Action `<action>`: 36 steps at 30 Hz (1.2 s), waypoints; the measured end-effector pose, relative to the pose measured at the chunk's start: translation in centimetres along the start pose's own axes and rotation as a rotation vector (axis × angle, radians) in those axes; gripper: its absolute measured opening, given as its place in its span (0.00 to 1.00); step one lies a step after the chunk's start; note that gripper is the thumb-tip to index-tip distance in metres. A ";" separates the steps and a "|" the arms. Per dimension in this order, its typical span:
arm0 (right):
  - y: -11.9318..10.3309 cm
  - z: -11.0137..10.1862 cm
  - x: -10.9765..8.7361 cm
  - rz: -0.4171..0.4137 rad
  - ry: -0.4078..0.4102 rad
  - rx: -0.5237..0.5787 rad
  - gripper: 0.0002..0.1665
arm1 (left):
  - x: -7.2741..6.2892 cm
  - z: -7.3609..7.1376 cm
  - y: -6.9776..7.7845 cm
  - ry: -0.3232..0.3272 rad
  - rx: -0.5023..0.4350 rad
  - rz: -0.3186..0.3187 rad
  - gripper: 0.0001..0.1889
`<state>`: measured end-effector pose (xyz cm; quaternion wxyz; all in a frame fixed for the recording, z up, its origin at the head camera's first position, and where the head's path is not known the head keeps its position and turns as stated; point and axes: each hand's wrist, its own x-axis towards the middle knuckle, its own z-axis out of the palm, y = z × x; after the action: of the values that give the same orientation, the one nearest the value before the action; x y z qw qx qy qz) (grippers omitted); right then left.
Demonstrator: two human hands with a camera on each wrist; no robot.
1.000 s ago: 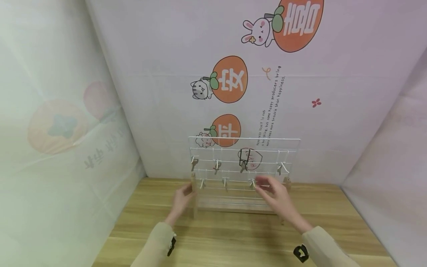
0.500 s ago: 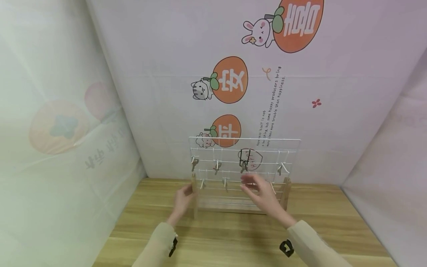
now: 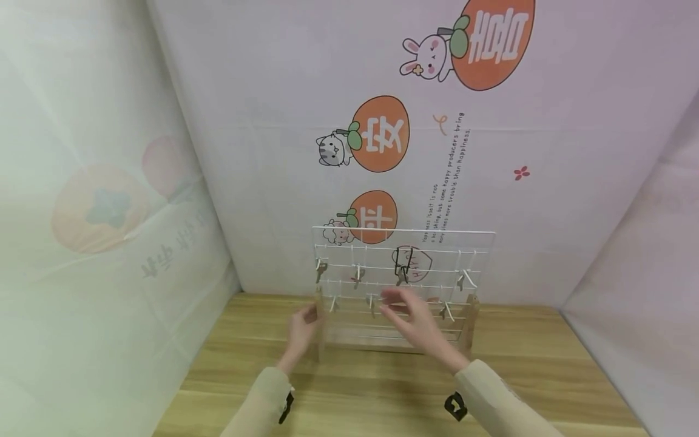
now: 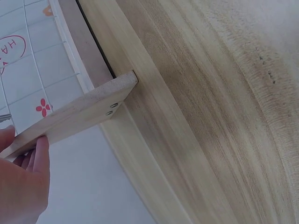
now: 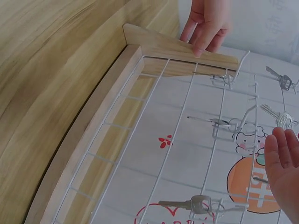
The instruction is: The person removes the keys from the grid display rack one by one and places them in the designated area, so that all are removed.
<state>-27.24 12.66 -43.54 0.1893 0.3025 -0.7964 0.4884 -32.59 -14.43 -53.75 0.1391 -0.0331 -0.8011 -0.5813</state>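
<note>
A white wire grid rack [image 3: 404, 230] stands upright on wooden feet, with keys hanging from its hooks in two rows. My left hand [image 3: 301, 332] grips the rack's left wooden post [image 4: 70, 114], thumb on one side and fingers on the other. In front of the lower row is my right hand [image 3: 417, 321], its thumb apart from relaxed fingers. Nothing shows held in it. The right wrist view has a silver key [image 5: 191, 204] on a lower hook and another key [image 5: 279, 114] just beyond my fingertips. My right hand hides part of the lower row.
A black hook frame [image 3: 403, 258] is on the upper row, with a key below it. The wood-grain table [image 3: 382, 394] extends in front of the rack. Printed white cloth [image 3: 262, 182] covers the back and sides.
My right hand has moved left along the lower row, away from the third hook, uncovering the hook and key at the right end. My left hand stays on the post.
</note>
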 end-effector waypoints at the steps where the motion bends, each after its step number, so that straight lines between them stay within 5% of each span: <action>1: -0.1 0.2 0.1 -0.003 -0.003 0.007 0.18 | 0.0 0.0 0.0 0.003 0.005 0.003 0.21; 24: -2.2 5.0 2.2 -0.023 -0.058 0.066 0.19 | -0.4 -0.2 0.1 0.049 0.103 -0.028 0.20; 36: -2.9 7.1 3.8 0.104 0.006 0.145 0.18 | -0.3 0.2 0.0 0.060 0.108 0.040 0.18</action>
<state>-28.16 4.18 -42.52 0.1436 0.2721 -0.7730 0.5548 -32.29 -14.22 -53.88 0.1762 -0.0238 -0.8260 -0.5349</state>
